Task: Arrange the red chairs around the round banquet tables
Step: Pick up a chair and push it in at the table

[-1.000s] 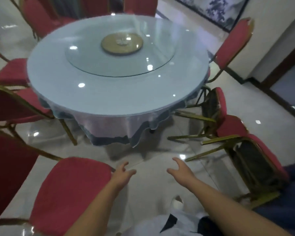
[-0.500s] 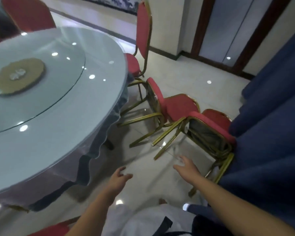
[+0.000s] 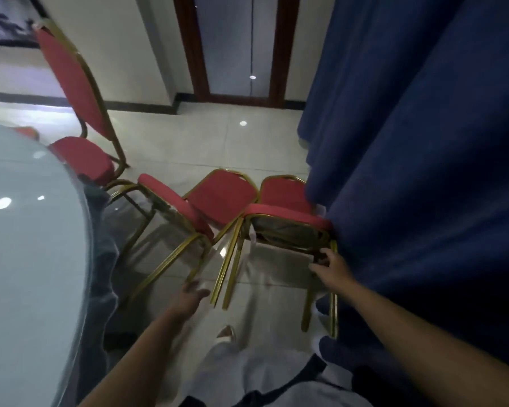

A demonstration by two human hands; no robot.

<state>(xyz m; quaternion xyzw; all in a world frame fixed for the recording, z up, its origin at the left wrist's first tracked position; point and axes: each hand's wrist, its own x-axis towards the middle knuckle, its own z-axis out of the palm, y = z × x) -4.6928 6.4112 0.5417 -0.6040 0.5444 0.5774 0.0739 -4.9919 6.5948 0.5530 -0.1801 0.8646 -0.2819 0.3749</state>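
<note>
Tight spot: the left tipped chair (image 3: 177, 207) and right tipped chair (image 3: 285, 214) block the gap between table (image 3: 27, 259) and curtain (image 3: 423, 171). Bare floor (image 3: 218, 142) opens up just beyond them.

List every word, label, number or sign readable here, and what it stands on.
No text can be read anywhere.
Underside of the tipped red-cushioned, gold-framed chair: no label legible.
Dark framed picture on the wall: blurred, no lettering shows.
</note>
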